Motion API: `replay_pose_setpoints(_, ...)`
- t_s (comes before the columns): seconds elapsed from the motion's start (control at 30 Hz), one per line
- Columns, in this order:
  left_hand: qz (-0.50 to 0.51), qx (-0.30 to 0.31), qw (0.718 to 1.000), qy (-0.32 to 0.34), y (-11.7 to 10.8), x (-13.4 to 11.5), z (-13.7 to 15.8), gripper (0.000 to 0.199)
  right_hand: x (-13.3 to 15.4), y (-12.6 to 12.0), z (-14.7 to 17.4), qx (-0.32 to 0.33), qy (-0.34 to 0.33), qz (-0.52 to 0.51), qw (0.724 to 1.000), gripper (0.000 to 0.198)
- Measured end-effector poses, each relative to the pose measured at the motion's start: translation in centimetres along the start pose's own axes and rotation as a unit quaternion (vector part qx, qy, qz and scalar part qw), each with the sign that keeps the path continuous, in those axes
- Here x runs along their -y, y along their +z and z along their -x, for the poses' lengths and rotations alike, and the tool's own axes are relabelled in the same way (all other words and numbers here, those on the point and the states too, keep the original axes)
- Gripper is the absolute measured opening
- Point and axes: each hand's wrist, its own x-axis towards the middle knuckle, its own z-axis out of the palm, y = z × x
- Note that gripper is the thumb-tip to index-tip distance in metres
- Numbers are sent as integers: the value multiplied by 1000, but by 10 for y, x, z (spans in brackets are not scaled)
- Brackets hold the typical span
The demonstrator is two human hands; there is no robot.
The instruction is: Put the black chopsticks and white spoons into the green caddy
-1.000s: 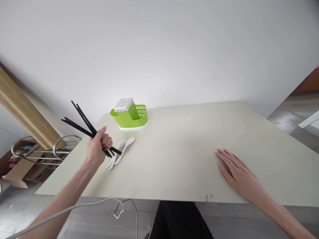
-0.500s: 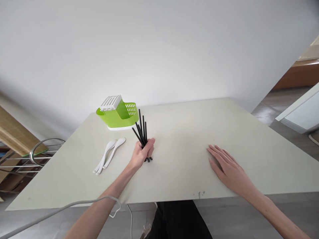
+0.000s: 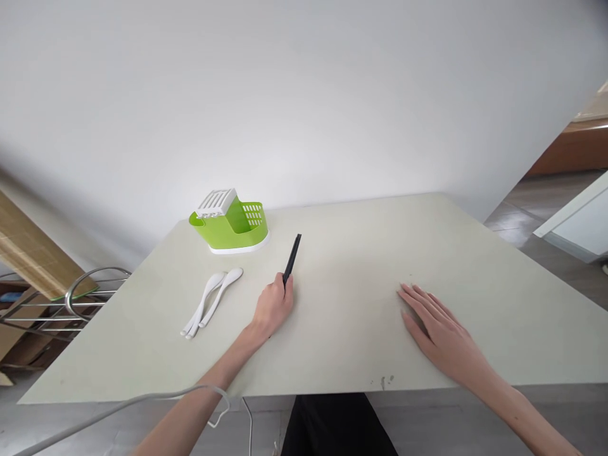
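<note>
My left hand (image 3: 274, 304) is wrapped around a bundle of black chopsticks (image 3: 292, 256) near the middle of the table. Their upper ends point away from me, bunched tightly together; the hand hides the rest. To its left lie several white spoons (image 3: 213, 297), partly on top of each other, bowls facing the wall. Behind them stands a green utensil holder (image 3: 228, 231) with a white slotted top and a white base. My right hand (image 3: 434, 329) rests flat on the right part of the table, fingers stretched out and holding nothing.
The pale table (image 3: 351, 253) backs onto a white wall (image 3: 323, 114). A grey cable (image 3: 142, 398) crosses over my left forearm at the front edge. A metal rack (image 3: 80, 301) and a wooden board (image 3: 38, 247) stand beyond the left edge.
The chopsticks, fanned out before, are now gathered close and tilt to the right. My left hand has turned over them. My right hand stays flat on the table.
</note>
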Motion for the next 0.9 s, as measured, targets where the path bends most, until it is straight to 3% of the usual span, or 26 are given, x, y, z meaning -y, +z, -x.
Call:
replay_pose_setpoints(0.07,-103,9,994,17,2,2,5,24,0,0,0,2,1,0,1000,57)
replay_pose_setpoints(0.17,-187,-33,978,82,12,3,9,24,0,-1,1,3,2,1,1000,58)
replay_pose_setpoints(0.27,-212,-99,963,134,27,6,6,21,1,-1,1,2,0,1,1000,57)
replay_pose_setpoints(0.37,-180,-121,963,163,39,12,1,21,2,-2,0,3,2,1,1000,57)
replay_pose_setpoints(0.7,-130,-37,978,159,58,25,-4,56,0,-2,2,4,3,-6,1000,57)
replay_pose_setpoints(0.9,-155,-7,976,155,55,23,3,60,-1,-1,3,1,3,-11,1000,58)
